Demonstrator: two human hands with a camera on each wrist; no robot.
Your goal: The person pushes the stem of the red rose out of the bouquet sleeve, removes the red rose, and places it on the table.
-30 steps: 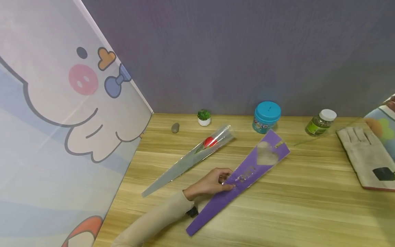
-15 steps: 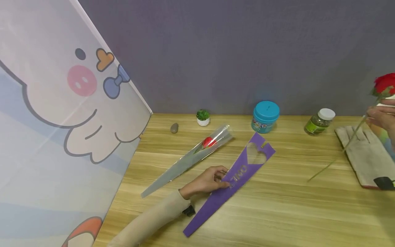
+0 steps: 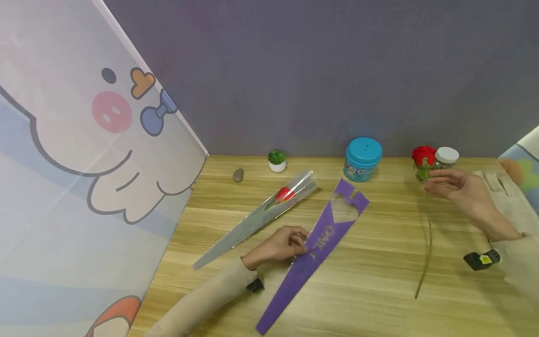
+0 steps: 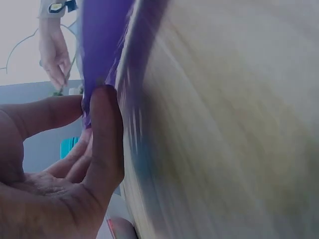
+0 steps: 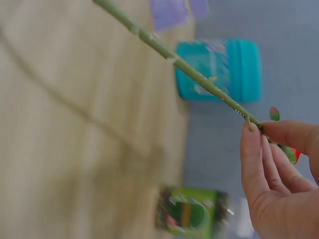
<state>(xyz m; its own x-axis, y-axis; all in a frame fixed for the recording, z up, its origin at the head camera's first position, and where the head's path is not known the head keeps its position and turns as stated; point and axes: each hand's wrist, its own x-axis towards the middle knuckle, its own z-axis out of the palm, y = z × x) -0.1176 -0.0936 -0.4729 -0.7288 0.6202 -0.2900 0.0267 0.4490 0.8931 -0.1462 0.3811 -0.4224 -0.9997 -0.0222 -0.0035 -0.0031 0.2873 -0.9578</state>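
Note:
My left hand (image 3: 275, 245) pinches a purple, tapered flower sleeve (image 3: 304, 267) by its left edge. The sleeve has a heart-shaped clear window near its wide end, which points away to the upper right. In the left wrist view, thumb and finger grip the purple film (image 4: 104, 42) from both sides. My right hand (image 3: 467, 196) pinches a red rose (image 3: 423, 155) by its green stem (image 5: 187, 69), just below the bloom. The bare stem hangs down over the table's right side. The right wrist view shows mostly stem, with only a bit of red petal behind the fingers.
Left of the purple sleeve lies a clear sleeve (image 3: 248, 229) with a red flower (image 3: 285, 194) inside. Along the back stand a potted plant (image 3: 277, 161), a blue tub (image 3: 363, 159) and a white-lidded jar (image 3: 447, 155), with a grey stone (image 3: 238, 175). A beige glove (image 3: 515, 206) lies right.
My right hand has come in from the right edge, carrying the rose leftward; its stem now hangs nearly vertical. The purple sleeve has shifted and turned slightly left, still in my left hand.

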